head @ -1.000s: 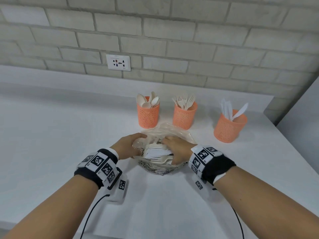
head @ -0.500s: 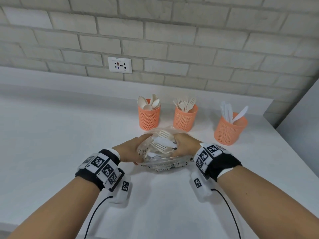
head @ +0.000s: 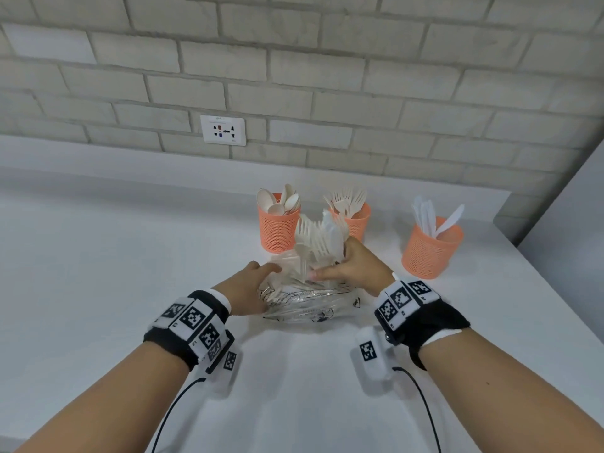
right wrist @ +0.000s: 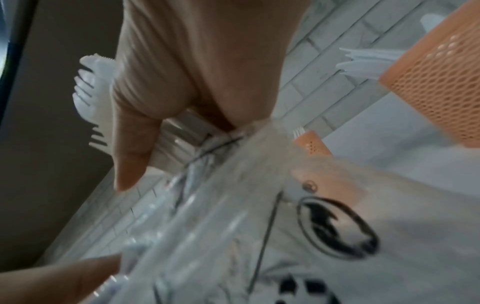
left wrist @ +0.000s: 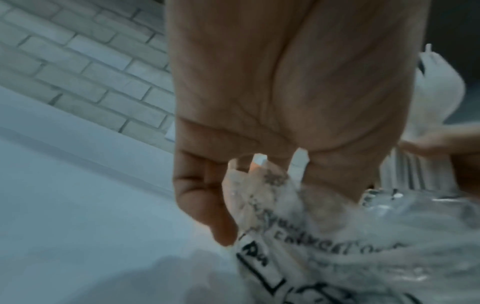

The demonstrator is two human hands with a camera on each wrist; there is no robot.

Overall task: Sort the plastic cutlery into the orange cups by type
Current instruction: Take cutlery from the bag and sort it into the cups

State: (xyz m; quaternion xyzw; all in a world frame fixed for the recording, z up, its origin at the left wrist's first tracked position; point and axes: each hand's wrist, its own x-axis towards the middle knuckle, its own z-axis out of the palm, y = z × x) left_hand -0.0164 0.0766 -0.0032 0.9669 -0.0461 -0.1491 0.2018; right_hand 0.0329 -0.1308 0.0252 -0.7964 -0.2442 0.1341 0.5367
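Place: likely a kitchen or pantry nook
Wall: pale painted brick (head: 294,73) with a socket plate (head: 223,130)
Surface: plain white counter (head: 98,273) with a raised back ledge

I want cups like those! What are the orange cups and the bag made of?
The orange cups look like matte plastic mesh: the walls are full of little holes. The bag looks like thin clear plastic film: glossy, crinkled, printed in black, with white cutlery showing through.

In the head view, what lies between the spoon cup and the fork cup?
The bunch of white cutlery that the right hand grips stands up in front of the gap between the spoon cup and the fork cup; head view.
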